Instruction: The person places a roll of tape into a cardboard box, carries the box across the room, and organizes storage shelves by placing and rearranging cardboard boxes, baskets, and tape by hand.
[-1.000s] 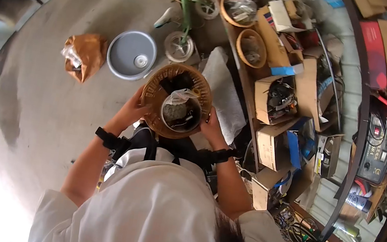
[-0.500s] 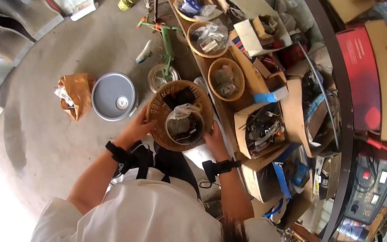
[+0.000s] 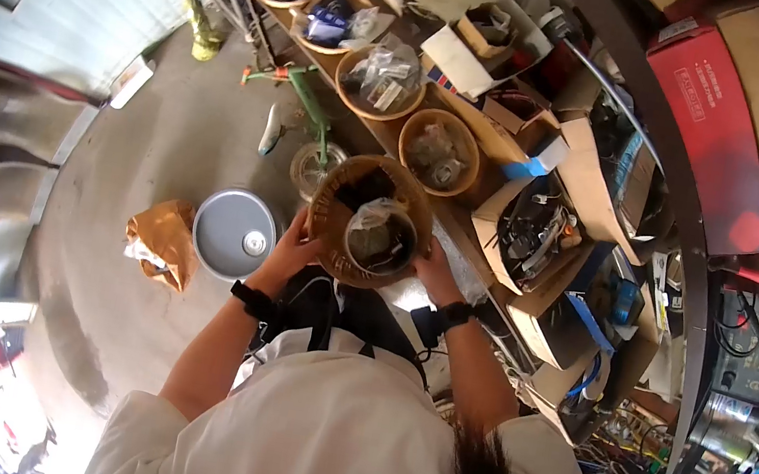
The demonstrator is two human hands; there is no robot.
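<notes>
Gripping opposite sides of a round, tan-brown plastic basket (image 3: 328, 216), the left hand (image 3: 297, 244) and the right hand (image 3: 436, 271) kept it in front of the body, beside the wooden tabletop (image 3: 487, 181). Both hands were curled, neither spread flat nor pressed together. The two-sided hold probably shared the load and kept the open top facing up. Inside sat a smaller round container (image 3: 348, 244), nearer the body, with a crumpled clear plastic bag (image 3: 377, 216) and greyish contents; black pieces (image 3: 367, 185) lay beside it in the basket. Nesting the container there likely kept its contents apart from those pieces.

On the tabletop, another round tan basket (image 3: 467, 142) held clear bags, and an open cardboard box (image 3: 488, 227) held small dark parts, apparently grouped so that loose pieces stayed together. A grey round basin (image 3: 220, 230) and a crumpled brown paper bag (image 3: 163, 235) stood close together on the concrete floor (image 3: 129, 316).

The basket hid its own underside and most of the fingertips, so how far they reached beneath could not be told. The black pieces were too dark to identify, and the plastic bag partly covered the container's contents. Glare washed out the lower left edge.
</notes>
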